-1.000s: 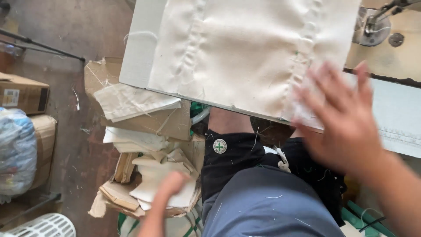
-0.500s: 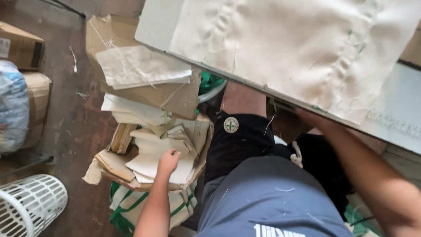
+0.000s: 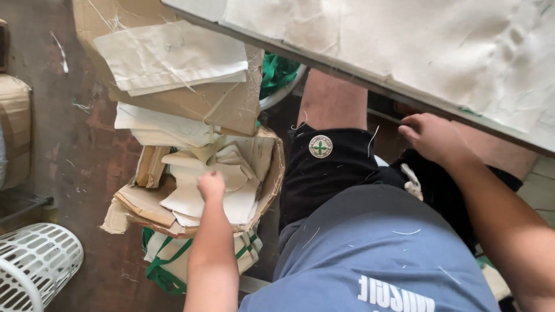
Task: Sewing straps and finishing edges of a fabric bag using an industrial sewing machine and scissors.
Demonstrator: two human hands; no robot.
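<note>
My left hand (image 3: 211, 185) sits at frame centre-left, fingers curled closed onto a cream fabric piece (image 3: 202, 199) in the torn cardboard box (image 3: 276, 173) on the floor. Box rim is ragged, its right wall just beside my black shorts (image 3: 329, 167); little free room there. More open floor (image 3: 63, 144) to the left, littered with thread bits. White slatted plastic basket (image 3: 34, 266) in lower left corner, well apart from the box. Above the box, a flat cardboard sheet (image 3: 219, 104) carries a stack of folded cream cloth (image 3: 173, 55). Under the box, a cream bag with green straps (image 3: 167, 260). Round white-and-green cross patch (image 3: 320, 146) on the shorts. Table edge (image 3: 347, 69) runs diagonally from the top towards the right edge, cream cloth (image 3: 404, 40) spread on top. My right hand (image 3: 433, 137) is loosely open, holding nothing, just under that edge.
</note>
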